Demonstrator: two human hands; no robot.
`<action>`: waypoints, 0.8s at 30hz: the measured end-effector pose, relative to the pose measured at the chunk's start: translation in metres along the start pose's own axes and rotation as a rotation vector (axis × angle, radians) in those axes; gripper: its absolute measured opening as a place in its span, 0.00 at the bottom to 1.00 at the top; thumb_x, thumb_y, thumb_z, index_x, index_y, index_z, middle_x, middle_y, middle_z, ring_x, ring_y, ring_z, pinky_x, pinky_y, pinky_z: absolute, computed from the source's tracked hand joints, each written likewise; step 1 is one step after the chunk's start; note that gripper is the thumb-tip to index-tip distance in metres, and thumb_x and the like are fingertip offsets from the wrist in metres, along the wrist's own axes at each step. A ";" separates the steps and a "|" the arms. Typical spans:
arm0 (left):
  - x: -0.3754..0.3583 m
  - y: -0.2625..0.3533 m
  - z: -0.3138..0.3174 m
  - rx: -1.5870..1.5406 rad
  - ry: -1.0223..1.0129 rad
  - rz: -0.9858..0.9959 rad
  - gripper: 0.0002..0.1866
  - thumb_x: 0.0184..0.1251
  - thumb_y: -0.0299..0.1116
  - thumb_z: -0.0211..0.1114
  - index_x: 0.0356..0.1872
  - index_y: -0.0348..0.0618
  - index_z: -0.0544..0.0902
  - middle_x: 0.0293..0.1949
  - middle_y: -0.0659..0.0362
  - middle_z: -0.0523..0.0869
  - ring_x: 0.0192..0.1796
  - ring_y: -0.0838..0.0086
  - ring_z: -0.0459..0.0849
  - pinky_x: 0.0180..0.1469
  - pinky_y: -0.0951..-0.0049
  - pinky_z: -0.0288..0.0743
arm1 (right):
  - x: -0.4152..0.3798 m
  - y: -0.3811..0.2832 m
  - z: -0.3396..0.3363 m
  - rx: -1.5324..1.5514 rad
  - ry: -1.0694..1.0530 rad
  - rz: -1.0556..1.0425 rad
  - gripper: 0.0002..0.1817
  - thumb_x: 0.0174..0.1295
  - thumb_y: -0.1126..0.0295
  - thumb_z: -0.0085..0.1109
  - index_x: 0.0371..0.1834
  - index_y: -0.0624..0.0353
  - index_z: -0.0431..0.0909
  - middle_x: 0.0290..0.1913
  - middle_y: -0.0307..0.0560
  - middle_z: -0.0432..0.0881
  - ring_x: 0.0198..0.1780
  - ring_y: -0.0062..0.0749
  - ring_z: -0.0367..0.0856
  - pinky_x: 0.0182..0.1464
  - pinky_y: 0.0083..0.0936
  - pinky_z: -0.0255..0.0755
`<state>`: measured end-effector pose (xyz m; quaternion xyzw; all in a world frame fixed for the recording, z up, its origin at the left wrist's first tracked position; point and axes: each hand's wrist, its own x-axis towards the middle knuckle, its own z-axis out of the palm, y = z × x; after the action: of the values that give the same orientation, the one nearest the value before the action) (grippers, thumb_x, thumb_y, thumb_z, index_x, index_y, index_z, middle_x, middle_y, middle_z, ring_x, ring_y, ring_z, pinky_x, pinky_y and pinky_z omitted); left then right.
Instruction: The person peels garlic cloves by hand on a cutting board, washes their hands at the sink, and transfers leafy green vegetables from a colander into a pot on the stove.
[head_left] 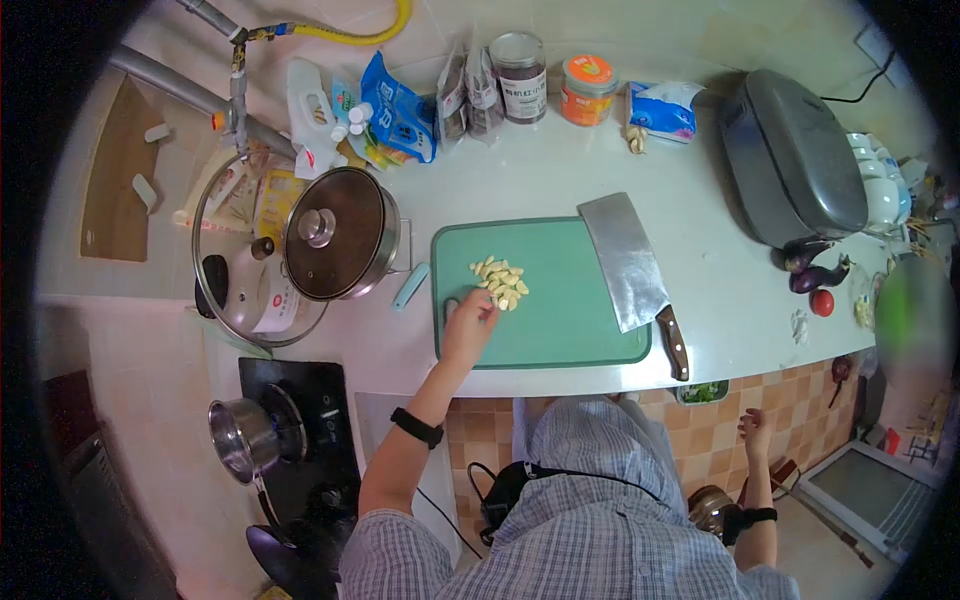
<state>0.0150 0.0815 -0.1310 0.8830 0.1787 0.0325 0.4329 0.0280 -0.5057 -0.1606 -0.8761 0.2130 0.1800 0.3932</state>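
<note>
My left hand (470,322) is over the left part of a green cutting board (560,300), its fingers drawn together at the lower edge of a small pile of peeled garlic cloves (502,278). Whether a clove is between the fingertips is too small to tell. A cleaver (625,262) lies across the board's right side, its wooden handle (673,343) past the board's corner. My right hand (754,428) hangs beyond the counter's front edge, away from the board, with its fingers partly curled and nothing visible in it. Left of the board lies a light-blue peeler or small knife (411,286).
A lidded pot (342,234) stands left of the board, above a stove (300,420) with a small saucepan (243,440). Jars (520,85) and bags line the wall. A grey appliance (795,155), eggplants (820,277) and a tomato (822,303) are at the right.
</note>
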 end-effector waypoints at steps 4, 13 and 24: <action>0.004 0.014 -0.024 0.287 0.105 0.034 0.26 0.47 0.33 0.65 0.50 0.40 0.68 0.42 0.53 0.75 0.45 0.64 0.74 0.47 0.69 0.68 | -0.010 -0.013 0.004 0.031 -0.040 0.086 0.10 0.59 0.66 0.48 0.40 0.60 0.69 0.26 0.44 0.77 0.24 0.25 0.76 0.24 0.20 0.68; 0.032 0.018 0.004 0.285 -0.048 0.217 0.44 0.43 0.42 0.68 0.59 0.35 0.55 0.59 0.47 0.59 0.61 0.55 0.57 0.61 0.63 0.53 | -0.027 0.000 0.016 0.139 -0.185 0.048 0.13 0.59 0.65 0.48 0.40 0.63 0.70 0.27 0.44 0.77 0.26 0.24 0.77 0.25 0.17 0.69; 0.032 0.088 0.016 0.208 0.021 0.410 0.26 0.50 0.28 0.60 0.53 0.38 0.65 0.52 0.49 0.68 0.54 0.56 0.66 0.55 0.64 0.61 | -0.045 -0.051 -0.007 0.352 -0.044 -0.127 0.13 0.59 0.64 0.48 0.37 0.62 0.74 0.34 0.42 0.79 0.39 0.26 0.76 0.43 0.20 0.67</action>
<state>0.0739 0.0311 -0.0765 0.9404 0.0022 0.1103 0.3218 0.0173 -0.4697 -0.1035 -0.8014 0.1768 0.1341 0.5555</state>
